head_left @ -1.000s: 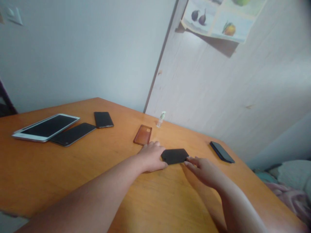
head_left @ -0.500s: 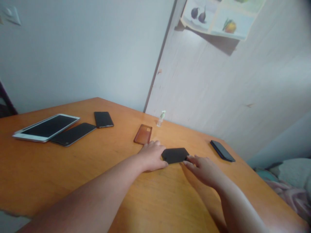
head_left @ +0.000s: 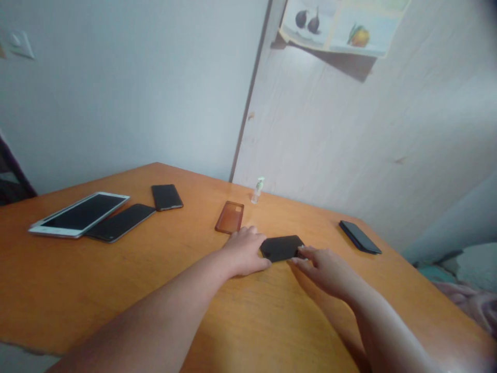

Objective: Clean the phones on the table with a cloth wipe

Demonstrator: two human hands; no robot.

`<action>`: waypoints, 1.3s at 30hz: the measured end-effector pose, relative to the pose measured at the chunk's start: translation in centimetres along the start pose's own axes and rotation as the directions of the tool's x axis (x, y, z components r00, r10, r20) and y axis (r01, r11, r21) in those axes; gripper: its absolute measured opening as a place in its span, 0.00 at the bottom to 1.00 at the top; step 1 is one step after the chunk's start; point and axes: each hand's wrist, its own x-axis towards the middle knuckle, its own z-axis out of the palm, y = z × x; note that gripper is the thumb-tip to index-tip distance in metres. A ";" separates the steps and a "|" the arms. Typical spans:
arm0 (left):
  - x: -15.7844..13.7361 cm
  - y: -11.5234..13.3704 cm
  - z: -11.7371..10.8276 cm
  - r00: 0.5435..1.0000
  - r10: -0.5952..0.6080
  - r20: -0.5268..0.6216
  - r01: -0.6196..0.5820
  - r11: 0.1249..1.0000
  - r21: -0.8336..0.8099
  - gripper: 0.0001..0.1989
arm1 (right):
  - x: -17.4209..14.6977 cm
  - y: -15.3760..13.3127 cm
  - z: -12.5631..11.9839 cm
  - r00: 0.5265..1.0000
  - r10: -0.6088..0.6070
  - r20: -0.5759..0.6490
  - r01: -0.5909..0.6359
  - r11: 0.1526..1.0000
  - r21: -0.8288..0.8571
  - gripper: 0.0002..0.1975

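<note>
A dark, flat smartphone (head_left: 282, 248) lies sideways on the wooden table between my two hands. My left hand (head_left: 247, 252) grips its left end, with the thumb at the near edge and the fingers at the far corner. At the right end, my right hand (head_left: 316, 263) pinches the near corner between thumb and fingers. Just beyond my left hand rests a brown phone case (head_left: 230, 217) with a camera cutout. Behind that case stands a small clear pump bottle (head_left: 257, 190).
On the left of the table (head_left: 174, 254) lie a white tablet (head_left: 79, 214), a dark phone (head_left: 121, 222) against it and a smaller black device (head_left: 166, 197). A dark folding case (head_left: 360, 237) is near the right edge. Walls rise behind; bedding (head_left: 477, 269) shows at right.
The camera view has tilted slightly. Both hands stay at the ends of the smartphone, and nothing on the table has visibly moved.
</note>
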 end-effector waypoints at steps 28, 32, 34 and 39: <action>0.5 -1.1 0.6 0.999 0.038 -0.014 -0.037 0.999 0.039 0.29 | 0.9 -1.4 1.1 0.994 -0.039 -0.101 0.033 0.998 -0.058 0.25; 0.5 -1.1 0.6 0.999 0.036 -0.032 -0.035 0.999 0.041 0.30 | 0.8 -2.2 1.3 0.978 -0.181 -0.098 0.184 0.983 0.015 0.25; 0.5 -1.2 0.7 0.998 0.037 -0.053 -0.035 0.998 0.048 0.30 | 1.2 -1.6 1.2 0.986 -0.136 -0.100 0.140 0.990 0.030 0.24; 0.5 -1.5 1.0 0.998 0.031 -0.058 -0.028 0.998 0.055 0.29 | 1.8 -0.6 1.3 0.990 0.014 -0.140 -0.013 1.000 0.003 0.24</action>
